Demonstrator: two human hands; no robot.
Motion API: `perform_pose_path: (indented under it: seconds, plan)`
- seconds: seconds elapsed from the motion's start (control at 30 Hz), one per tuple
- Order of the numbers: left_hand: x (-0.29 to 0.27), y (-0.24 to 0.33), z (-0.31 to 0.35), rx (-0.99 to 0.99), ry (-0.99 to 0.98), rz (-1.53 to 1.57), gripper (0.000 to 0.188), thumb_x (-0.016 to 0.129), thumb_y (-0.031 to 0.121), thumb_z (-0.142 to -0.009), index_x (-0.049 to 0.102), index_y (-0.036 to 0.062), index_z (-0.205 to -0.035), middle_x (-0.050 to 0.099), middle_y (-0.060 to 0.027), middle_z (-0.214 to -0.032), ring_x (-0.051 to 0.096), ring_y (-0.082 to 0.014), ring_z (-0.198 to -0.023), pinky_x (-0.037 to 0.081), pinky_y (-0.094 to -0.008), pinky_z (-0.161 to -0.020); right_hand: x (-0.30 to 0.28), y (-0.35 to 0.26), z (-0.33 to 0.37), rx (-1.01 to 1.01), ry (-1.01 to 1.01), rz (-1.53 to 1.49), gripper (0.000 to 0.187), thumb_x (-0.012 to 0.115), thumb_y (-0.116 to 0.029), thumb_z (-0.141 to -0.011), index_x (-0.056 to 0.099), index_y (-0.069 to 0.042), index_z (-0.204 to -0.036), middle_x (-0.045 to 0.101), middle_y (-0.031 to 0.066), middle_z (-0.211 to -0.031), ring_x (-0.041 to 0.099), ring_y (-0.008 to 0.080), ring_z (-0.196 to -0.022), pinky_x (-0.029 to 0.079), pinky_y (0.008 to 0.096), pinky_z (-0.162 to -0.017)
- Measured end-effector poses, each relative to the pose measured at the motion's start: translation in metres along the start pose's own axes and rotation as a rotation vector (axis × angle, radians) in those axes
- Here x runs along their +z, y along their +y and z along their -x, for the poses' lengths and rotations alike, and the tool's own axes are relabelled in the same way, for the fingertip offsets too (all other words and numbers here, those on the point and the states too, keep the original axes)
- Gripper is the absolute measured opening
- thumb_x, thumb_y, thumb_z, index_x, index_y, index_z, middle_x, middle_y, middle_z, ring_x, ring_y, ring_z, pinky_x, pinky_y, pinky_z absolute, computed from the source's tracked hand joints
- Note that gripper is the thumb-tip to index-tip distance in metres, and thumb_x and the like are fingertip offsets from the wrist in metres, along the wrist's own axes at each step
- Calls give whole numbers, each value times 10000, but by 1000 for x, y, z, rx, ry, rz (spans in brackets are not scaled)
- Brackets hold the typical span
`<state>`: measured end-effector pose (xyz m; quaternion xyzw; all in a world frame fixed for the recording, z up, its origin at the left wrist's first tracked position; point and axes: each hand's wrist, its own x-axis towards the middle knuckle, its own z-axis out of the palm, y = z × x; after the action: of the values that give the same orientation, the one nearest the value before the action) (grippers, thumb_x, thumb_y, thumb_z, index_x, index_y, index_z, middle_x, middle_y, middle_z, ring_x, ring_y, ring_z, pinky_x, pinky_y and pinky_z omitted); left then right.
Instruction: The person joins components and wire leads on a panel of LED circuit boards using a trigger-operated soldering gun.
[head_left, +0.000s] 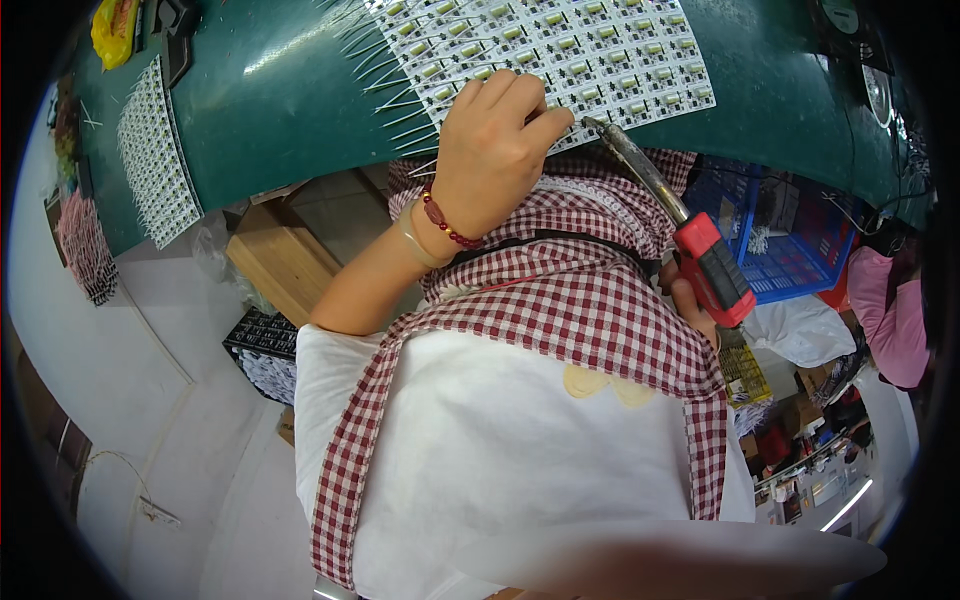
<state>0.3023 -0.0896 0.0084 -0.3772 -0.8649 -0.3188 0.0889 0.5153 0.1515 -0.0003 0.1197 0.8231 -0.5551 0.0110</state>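
A white panel of small circuit boards [600, 60] lies on the green table, with pale components in rows and thin wires sticking out along its left side. My left hand [495, 150] is over the panel's near edge, its fingers bent and pinched together. Whatever is between those fingertips is hidden. In my right hand [690, 302], mostly behind the handle, is a soldering iron [715, 265] with a red and black grip. The iron slants up to the left, and its tip is at the panel's near edge, close to my left thumb.
At the left of the green table [290, 90] lies a second circuit-board panel [158, 150], near a yellow plastic bag [115, 32] and a bundle of pinkish wires [90, 245]. A blue plastic basket [795, 265] stands below right. Another person's pink sleeve [882, 315] shows beyond it.
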Motion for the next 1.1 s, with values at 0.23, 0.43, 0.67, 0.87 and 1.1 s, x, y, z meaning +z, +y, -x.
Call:
perform_pose_path:
  seconds: [0.23,0.43,0.67,0.87,1.1]
  plan:
    - [0,1,-1,3,4,-17,203,701,-4,-652,667,112,-816,490,-22,-705,510,-206,-678,400,-326,-609,0,4,2,-21,2,-17,197,706,-131,-729,668,-4,-875,641,120,-790,621,266,-641,485,322,-582]
    - [0,2,-1,-8,-4,-20,195,698,-5,-653,668,109,-809,494,-21,-707,512,-204,-680,406,-326,-612,-5,2,0,-1,-46,-42,228,710,-170,-754,661,-6,-905,626,106,-772,596,232,-634,468,308,-569]
    - [1,3,1,-3,-2,-45,189,691,4,-661,665,105,-819,495,-17,-718,512,-200,-687,399,-321,-611,-2,-15,-5,118,-3,-471,398,665,-294,-865,575,31,-1076,576,38,-754,534,129,-658,445,272,-605]
    - [0,5,1,3,-35,-114,178,674,23,-686,660,112,-840,511,-10,-758,510,-194,-715,371,-323,-613,0,-18,-14,92,-19,-452,353,657,-272,-870,574,28,-1038,579,54,-749,538,136,-666,436,267,-602]
    - [-6,10,0,-30,-33,-108,152,697,54,-703,626,110,-826,547,-9,-791,529,-196,-753,370,-326,-651,0,-13,-19,103,-80,-363,592,632,-333,-881,441,54,-1285,527,70,-651,494,156,-599,431,341,-647]
